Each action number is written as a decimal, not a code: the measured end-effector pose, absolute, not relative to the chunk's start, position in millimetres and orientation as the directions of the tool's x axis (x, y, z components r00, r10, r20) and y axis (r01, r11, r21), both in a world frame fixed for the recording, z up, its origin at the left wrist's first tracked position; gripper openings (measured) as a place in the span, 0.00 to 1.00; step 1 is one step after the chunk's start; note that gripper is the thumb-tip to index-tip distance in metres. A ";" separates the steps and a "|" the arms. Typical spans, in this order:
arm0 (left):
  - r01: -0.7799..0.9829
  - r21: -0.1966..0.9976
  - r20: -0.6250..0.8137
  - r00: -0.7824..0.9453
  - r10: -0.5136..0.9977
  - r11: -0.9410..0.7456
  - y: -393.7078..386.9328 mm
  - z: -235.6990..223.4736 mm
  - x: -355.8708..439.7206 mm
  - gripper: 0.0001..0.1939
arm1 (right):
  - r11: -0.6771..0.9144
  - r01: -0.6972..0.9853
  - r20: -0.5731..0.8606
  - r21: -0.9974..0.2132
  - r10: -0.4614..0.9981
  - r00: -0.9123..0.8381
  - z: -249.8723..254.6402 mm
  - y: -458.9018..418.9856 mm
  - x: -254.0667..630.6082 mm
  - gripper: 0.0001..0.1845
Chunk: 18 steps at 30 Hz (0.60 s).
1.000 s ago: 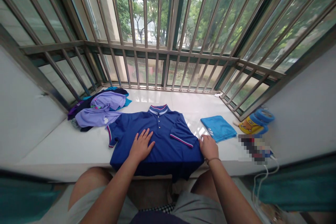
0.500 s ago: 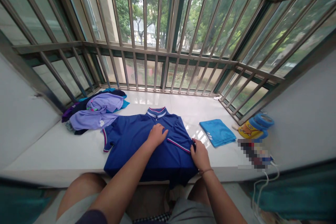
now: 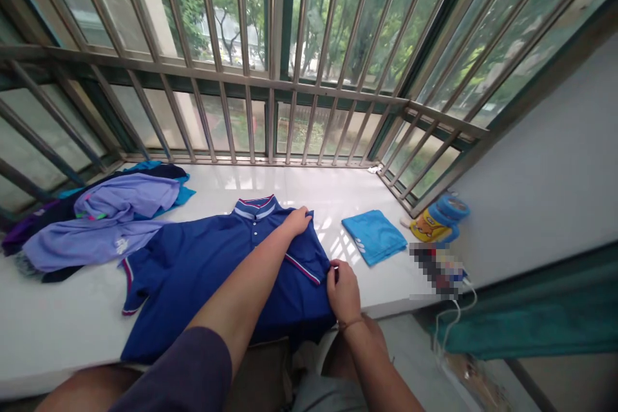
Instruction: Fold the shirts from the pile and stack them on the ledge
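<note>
Polo shirt [image 3: 193,264] lies collar [image 3: 255,207] toward the barred window [image 3: 232,74], long axis running to the white sill's [image 3: 284,181] near edge, its lower part draped over. The right hand [image 3: 344,291] pinches a sleeve [image 3: 309,257] edge; the left hand [image 3: 297,222] touches the shoulder, its grip hard to tell. A pale wall [image 3: 545,161] rises at right.

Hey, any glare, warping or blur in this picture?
Head view: glare on the white sill between the polo shirt and blue cloth; head view: window bars splay outward, likely wide-angle stretch; head view: pixelation masks whatever lies by the blue-and-yellow container, and the lower-right corner looks soft.
</note>
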State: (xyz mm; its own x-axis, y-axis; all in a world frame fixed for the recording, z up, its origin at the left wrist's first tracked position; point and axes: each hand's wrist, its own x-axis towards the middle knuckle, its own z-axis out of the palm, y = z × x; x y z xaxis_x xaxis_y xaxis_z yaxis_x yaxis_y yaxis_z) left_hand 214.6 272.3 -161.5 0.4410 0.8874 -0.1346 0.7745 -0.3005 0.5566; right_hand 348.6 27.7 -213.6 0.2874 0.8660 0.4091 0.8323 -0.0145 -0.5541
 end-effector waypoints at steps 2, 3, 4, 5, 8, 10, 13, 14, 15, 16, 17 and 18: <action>0.777 0.555 -0.148 0.445 0.883 -0.298 273.3 -162.6 218.4 0.12 | -0.021 0.839 0.408 -0.545 0.867 0.286 -213.0 27.1 348.1 0.10; 0.777 0.555 -0.152 0.446 0.882 -0.297 272.9 -163.4 219.9 0.11 | -0.017 0.841 0.409 -0.541 0.869 0.280 -212.6 26.8 347.9 0.10; 0.777 0.556 -0.154 0.444 0.883 -0.294 271.9 -164.3 221.1 0.11 | -0.008 0.844 0.409 -0.537 0.872 0.269 -211.9 26.6 347.6 0.10; 0.776 0.560 -0.153 0.441 0.885 -0.290 270.7 -165.4 221.9 0.11 | 0.003 0.846 0.408 -0.534 0.877 0.255 -211.1 26.4 347.2 0.11; 0.762 0.591 -0.140 0.422 0.896 -0.266 267.7 -168.8 222.0 0.15 | 0.016 0.851 0.405 -0.525 0.884 0.234 -208.1 26.3 345.6 0.11; 0.737 0.630 -0.134 0.415 0.900 -0.246 268.0 -170.8 219.7 0.18 | -0.003 0.855 0.405 -0.518 0.880 0.249 -206.8 26.6 344.3 0.10; 0.673 0.703 -0.127 0.437 0.891 -0.230 272.0 -172.3 214.6 0.23 | -0.029 0.859 0.395 -0.511 0.880 0.264 -206.9 27.3 343.6 0.11; 0.650 0.724 -0.124 0.451 0.884 -0.230 273.7 -172.3 213.2 0.25 | -0.032 0.860 0.390 -0.510 0.882 0.264 -207.3 27.6 343.8 0.11; 0.628 0.743 -0.120 0.467 0.876 -0.233 275.2 -172.1 212.1 0.27 | -0.033 0.860 0.385 -0.509 0.885 0.262 -207.8 27.8 344.1 0.11; 0.608 0.758 -0.116 0.483 0.868 -0.237 276.4 -171.7 211.4 0.29 | -0.034 0.861 0.381 -0.508 0.887 0.260 -208.4 28.0 344.5 0.11; 0.592 0.768 -0.113 0.499 0.859 -0.243 277.3 -171.2 211.1 0.30 | -0.036 0.861 0.377 -0.507 0.890 0.258 -208.9 28.2 345.0 0.10; 0.581 0.774 -0.111 0.515 0.850 -0.251 277.7 -170.5 210.8 0.31 | -0.037 0.862 0.374 -0.505 0.891 0.257 -209.4 28.4 345.5 0.10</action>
